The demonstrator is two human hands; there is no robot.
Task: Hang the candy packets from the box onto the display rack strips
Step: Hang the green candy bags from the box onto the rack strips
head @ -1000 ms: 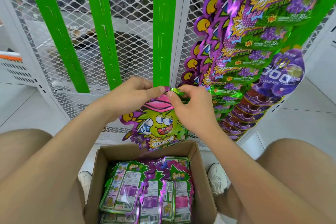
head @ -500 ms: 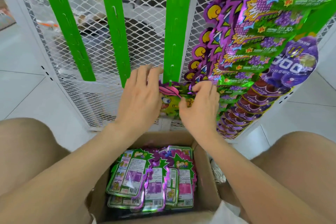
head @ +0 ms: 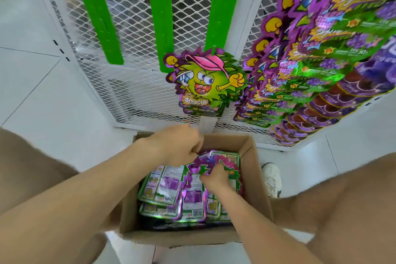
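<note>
The white mesh display rack [head: 128, 83] fills the upper frame. The cardboard box [head: 255, 156] at lower centre holds packets [head: 167, 184]. One candy packet [head: 205, 81] hangs from the right green strip [head: 222, 6]. The right hand [head: 214, 176] seems to pinch the top packet [head: 205, 162]. The left hand [head: 177, 146] is blurred, so I cannot tell its grasp.

Glossy foil packets [head: 169, 188], matt cardboard box [head: 182, 236]

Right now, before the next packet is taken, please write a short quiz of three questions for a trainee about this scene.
1. True or false: the shiny green cartoon-monster candy packet hangs at the bottom of a green plastic strip.
2. Where are the left hand and the right hand? A) in the brown cardboard box; B) on the strips; C) on the floor.
3. Fill in: ___ green strips in view carry no packet.
Key: 1 true; 2 A; 3 two.
</note>
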